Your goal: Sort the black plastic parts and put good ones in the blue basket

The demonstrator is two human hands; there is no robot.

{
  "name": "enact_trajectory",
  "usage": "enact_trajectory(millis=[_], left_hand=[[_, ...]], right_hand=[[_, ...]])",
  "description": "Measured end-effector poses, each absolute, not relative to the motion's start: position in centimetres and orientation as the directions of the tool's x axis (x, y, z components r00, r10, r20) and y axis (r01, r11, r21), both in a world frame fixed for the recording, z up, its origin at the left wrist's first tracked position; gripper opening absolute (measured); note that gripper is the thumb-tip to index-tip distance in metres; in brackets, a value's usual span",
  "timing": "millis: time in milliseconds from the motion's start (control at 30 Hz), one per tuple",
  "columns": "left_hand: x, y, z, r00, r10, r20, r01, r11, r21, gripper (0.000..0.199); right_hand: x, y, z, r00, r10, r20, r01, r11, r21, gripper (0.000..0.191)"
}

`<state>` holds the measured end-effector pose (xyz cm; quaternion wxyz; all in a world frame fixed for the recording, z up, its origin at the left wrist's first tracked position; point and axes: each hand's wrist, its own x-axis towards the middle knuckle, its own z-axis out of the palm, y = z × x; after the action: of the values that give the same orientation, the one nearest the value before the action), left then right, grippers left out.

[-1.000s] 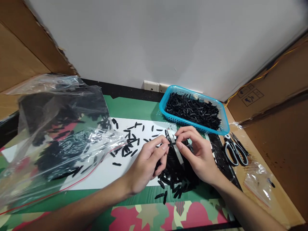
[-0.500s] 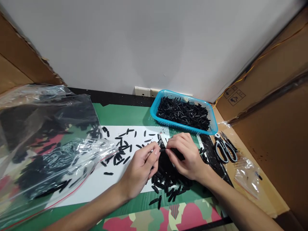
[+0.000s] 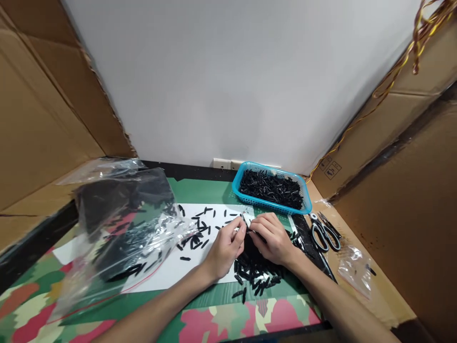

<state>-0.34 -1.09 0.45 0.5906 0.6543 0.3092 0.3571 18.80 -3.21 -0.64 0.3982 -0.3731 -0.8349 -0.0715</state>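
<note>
My left hand [image 3: 225, 247] is closed in a pinch, its fingertips almost touching those of my right hand [image 3: 273, 240], which is also closed. Between the fingertips shows a thin bit of a small black strip [image 3: 249, 230], mostly hidden by fingers. Just behind them a narrow white piece [image 3: 247, 218] sticks up; whether a hand grips it I cannot tell. Under my right hand lies a heap of black strips [image 3: 255, 269]. More loose black strips [image 3: 195, 242] are scattered over the white sheet [image 3: 167, 276] beside my left hand.
A blue plastic basket [image 3: 235, 188] full of black strips stands behind my hands. On the left lies a large clear zip bag [image 3: 107, 281] with black pieces. Scissors [image 3: 323, 233] and a small clear bag [image 3: 355, 271] lie at right. Cardboard walls [image 3: 400, 190] flank the table.
The view has tilted up and pulled back, so everything looks smaller and more of the left side shows. Both hands keep their pinch, the fingertips still close together.
</note>
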Motion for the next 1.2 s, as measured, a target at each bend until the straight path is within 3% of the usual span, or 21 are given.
enact_trajectory(millis=[567, 1200], left_hand=[[-1.2, -0.2, 0.0, 0.571, 0.806, 0.156, 0.051, -0.225, 0.973, 0.042], [-0.9, -0.4, 0.1, 0.590, 0.745, 0.311, 0.109, -0.455, 0.884, 0.036]], right_hand=[[18.9, -3.6, -1.4, -0.376, 0.612, 0.696, 0.660, 0.704, -0.263, 0.019], [19.5, -2.7, -1.7, -0.379, 0.461, 0.802, 0.648, 0.751, -0.126, 0.020]])
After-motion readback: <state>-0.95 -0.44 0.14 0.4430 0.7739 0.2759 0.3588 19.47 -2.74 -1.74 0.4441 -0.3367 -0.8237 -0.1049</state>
